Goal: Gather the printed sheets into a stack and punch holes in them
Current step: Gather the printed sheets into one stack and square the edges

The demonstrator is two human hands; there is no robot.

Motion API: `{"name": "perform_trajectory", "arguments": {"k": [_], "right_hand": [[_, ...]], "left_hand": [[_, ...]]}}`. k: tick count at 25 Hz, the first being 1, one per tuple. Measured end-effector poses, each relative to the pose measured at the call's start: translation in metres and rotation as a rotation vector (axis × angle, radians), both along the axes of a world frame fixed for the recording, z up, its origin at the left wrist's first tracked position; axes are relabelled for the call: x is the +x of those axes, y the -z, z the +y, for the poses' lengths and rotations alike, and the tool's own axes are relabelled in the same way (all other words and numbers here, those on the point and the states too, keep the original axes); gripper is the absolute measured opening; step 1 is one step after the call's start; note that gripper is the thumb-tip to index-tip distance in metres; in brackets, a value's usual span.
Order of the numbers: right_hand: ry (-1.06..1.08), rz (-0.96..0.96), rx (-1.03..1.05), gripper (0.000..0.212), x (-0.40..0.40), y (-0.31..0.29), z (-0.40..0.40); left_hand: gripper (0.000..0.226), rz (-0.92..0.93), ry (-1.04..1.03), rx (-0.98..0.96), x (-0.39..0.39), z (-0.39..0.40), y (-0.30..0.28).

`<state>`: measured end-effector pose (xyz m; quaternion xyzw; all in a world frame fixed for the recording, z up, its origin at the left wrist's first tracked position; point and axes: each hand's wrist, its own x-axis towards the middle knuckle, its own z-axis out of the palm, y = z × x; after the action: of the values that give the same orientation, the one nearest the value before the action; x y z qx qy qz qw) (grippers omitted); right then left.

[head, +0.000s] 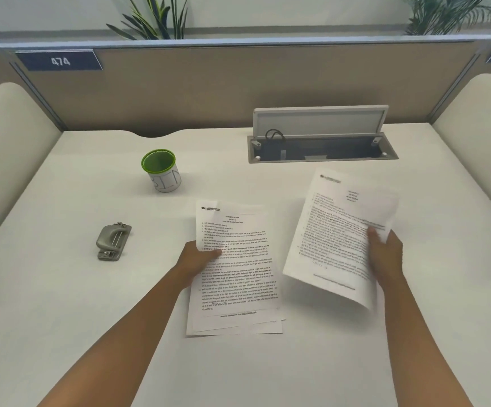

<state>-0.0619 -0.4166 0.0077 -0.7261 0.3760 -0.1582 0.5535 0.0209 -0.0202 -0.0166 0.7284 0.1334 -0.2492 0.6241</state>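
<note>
A loose pile of printed sheets lies on the white desk in the middle, edges uneven. My left hand grips the pile's left edge, fingers tucked under the top sheet. My right hand holds a single printed sheet by its right edge, lifted off the desk and tilted, just right of the pile. The sheet looks blurred. A grey hole punch sits on the desk to the left of the pile, apart from both hands.
A white cup with a green rim stands behind the pile to the left. An open cable hatch with its lid raised sits at the back right. Tan partition walls and cream side panels enclose the desk.
</note>
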Motion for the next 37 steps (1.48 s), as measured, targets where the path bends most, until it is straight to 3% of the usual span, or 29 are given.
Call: {"name": "perform_trajectory", "arguments": {"k": [9,12,16,18,20,23,26,28,31,32,37], "right_hand": [[-0.383,-0.003,-0.072,0.029,0.020,0.019,0.088],[-0.463,-0.005,-0.094,0.028,0.019,0.026,0.114],[-0.507,0.015,-0.222,0.025,0.020,0.029,0.143],[-0.534,0.004,-0.235,0.029,0.020,0.028,0.154],[-0.562,-0.016,-0.236,0.042,0.020,0.030,0.158],[-0.489,0.022,-0.208,0.083,0.017,0.031,0.149],[-0.412,-0.030,0.148,0.115,0.016,0.024,0.137],[-0.408,-0.052,0.302,0.103,0.016,0.014,0.132],[-0.528,-0.101,0.349,0.048,0.024,-0.001,0.133],[-0.531,-0.129,0.328,0.038,0.026,-0.006,0.136],[-0.462,-0.282,0.169,0.018,0.039,-0.034,0.142]], "left_hand": [[0.030,0.105,-0.038,-0.053,0.000,-0.016,-0.001],[0.049,0.158,-0.100,-0.041,0.002,-0.023,-0.004],[0.025,0.041,-0.069,-0.029,-0.004,-0.026,0.002],[0.026,-0.015,-0.055,-0.009,-0.006,-0.028,0.003],[0.024,-0.050,-0.057,-0.006,-0.008,-0.030,0.000],[0.022,-0.062,-0.017,-0.109,-0.008,-0.028,-0.008],[0.032,-0.035,0.097,-0.260,-0.004,-0.021,-0.020],[0.040,-0.014,0.137,-0.323,0.000,-0.020,-0.029],[0.050,-0.006,0.148,-0.360,0.006,-0.027,-0.046],[0.051,-0.023,0.149,-0.348,0.007,-0.030,-0.051],[0.029,-0.214,0.067,-0.242,0.019,-0.037,-0.080]]}}
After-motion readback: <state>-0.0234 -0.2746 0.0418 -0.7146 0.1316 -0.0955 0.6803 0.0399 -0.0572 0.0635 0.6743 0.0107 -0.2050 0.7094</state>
